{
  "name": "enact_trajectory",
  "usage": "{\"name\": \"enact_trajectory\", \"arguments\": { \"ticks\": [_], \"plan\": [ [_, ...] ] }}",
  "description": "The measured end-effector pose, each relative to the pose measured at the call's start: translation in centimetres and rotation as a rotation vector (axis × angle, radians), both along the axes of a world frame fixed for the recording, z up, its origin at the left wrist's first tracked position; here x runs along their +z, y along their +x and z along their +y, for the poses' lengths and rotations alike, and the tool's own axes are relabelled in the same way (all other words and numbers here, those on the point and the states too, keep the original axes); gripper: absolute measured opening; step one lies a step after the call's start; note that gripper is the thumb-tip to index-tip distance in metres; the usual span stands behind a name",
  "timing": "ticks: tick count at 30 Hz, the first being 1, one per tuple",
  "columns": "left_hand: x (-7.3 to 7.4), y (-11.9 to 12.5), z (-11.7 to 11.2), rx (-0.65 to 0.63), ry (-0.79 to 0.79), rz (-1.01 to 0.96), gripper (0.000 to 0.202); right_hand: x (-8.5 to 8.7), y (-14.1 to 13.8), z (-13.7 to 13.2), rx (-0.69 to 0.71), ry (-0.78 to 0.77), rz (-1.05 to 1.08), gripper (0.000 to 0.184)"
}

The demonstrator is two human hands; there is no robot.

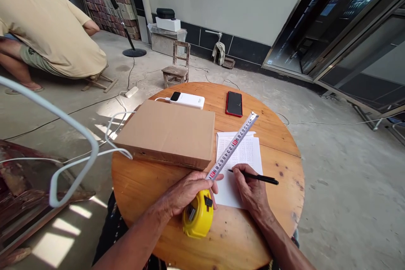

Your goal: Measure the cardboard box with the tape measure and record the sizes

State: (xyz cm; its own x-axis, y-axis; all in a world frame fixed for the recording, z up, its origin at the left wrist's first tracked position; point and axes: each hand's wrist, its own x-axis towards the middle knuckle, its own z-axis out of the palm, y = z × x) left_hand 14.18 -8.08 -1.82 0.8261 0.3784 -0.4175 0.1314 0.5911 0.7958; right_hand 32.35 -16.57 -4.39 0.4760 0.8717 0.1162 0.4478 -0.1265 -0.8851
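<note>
A: Report the left hand [190, 188].
B: Its fingers are closed on the yellow tape measure [202, 218]; the blade [234, 145] extends across the paper [245, 154], its end beyond the far edge, near the phone [234, 104].
A: Report the right hand [252, 190].
B: Thumb and fingers pinch a black pen [267, 179]. The tip points at the paper; contact cannot be determined.
A: Give the box [167, 133] position.
B: The box sits on the round table [281, 173], left of the paper.

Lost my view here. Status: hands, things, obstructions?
Left hand: holding yellow tape measure, silver blade out. Right hand: slim black pen over white printed paper. Blade partly covers paper; brown cardboard box beside it.
</note>
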Motion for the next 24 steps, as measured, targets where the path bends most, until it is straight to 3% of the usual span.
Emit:
{"name": "enact_trajectory", "arguments": {
  "ticks": [24],
  "plan": [
    [0.58,0.21,0.11,-0.012,-0.028,0.024,0.022,0.38,0.03,-0.03,0.028,-0.034,-0.051,0.021]
  ]
}}
